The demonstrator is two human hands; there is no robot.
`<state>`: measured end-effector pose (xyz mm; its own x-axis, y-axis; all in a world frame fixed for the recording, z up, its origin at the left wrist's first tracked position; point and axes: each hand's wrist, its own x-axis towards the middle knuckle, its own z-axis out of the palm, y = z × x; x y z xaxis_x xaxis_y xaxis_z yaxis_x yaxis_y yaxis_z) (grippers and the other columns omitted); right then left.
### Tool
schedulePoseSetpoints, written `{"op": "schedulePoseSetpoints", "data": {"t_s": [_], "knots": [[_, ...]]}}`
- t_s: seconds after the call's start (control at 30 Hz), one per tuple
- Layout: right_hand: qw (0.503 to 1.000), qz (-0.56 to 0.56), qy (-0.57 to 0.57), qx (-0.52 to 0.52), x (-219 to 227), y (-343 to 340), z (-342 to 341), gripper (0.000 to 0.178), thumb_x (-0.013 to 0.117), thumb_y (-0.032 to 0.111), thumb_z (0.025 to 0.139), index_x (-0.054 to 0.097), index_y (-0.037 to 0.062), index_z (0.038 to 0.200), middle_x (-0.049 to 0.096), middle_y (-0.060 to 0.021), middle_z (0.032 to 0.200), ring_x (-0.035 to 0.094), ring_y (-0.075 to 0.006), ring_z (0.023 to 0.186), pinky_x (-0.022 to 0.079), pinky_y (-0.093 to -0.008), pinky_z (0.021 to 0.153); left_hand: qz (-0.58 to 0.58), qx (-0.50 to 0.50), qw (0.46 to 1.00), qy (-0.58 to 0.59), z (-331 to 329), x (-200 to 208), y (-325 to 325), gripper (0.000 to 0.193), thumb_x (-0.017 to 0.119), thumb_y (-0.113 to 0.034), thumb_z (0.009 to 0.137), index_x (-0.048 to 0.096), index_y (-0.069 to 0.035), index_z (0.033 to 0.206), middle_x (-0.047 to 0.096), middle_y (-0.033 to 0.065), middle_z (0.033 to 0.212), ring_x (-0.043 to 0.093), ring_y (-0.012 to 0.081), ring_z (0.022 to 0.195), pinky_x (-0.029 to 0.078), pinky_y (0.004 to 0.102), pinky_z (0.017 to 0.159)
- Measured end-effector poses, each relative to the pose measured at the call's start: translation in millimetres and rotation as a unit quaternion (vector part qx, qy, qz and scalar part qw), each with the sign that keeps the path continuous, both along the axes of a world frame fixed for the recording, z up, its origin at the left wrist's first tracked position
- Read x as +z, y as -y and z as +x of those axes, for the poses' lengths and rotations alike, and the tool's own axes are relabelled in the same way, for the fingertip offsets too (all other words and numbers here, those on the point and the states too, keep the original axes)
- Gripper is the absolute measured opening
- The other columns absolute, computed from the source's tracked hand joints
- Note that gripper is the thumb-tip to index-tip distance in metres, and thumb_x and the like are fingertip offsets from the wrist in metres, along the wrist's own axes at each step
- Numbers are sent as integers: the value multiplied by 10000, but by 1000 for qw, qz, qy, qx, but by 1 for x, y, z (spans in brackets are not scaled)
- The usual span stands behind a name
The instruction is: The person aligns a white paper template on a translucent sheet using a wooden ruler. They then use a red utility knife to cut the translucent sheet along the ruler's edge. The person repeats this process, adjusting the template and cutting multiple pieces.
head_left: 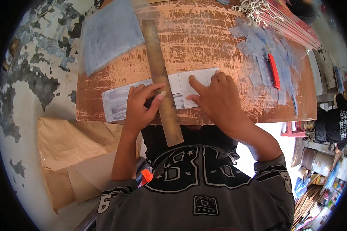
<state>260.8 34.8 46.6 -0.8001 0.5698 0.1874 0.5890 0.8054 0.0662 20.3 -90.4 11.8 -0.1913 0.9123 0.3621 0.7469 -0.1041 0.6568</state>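
A long wooden ruler [160, 73] lies across a strip of clear plastic sheet [117, 100] on a worn brown board [204, 42]. My left hand [140, 106] presses on the ruler near its lower part, thumb against its edge, and seems to hold a small dark tool that is mostly hidden. My right hand [216, 100] lies flat to the right of the ruler, fingers spread on cut pieces of the sheet [196, 79].
A larger plastic sheet [108, 34] lies at the board's far left. Several small cut plastic pieces [264, 57] and a red utility knife [274, 71] lie at the right. Brown paper [71, 154] lies on the floor at the left. Shelves with goods stand at the lower right.
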Motion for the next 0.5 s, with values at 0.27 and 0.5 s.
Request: {"op": "schedulePoseSetpoints", "data": {"t_s": [0.27, 0.5], "knots": [[986, 62, 154, 34, 6, 4, -16, 747, 630, 600, 1063, 388, 448, 1753, 700, -119, 810, 636, -302, 821, 464, -403, 782, 25, -5, 1000, -6, -1, -5, -2, 298, 783, -253, 1002, 813, -105, 1259, 635, 49, 759, 576, 219, 728, 380, 385, 815], [989, 65, 127, 49, 0, -1, -15, 716, 622, 593, 1073, 396, 471, 1742, 699, -154, 809, 662, -352, 847, 485, -417, 767, 9, -3, 1000, -2, 0, -2, 0, 303, 775, -238, 1003, 811, -96, 1268, 659, 55, 788, 554, 233, 758, 388, 388, 828]]}}
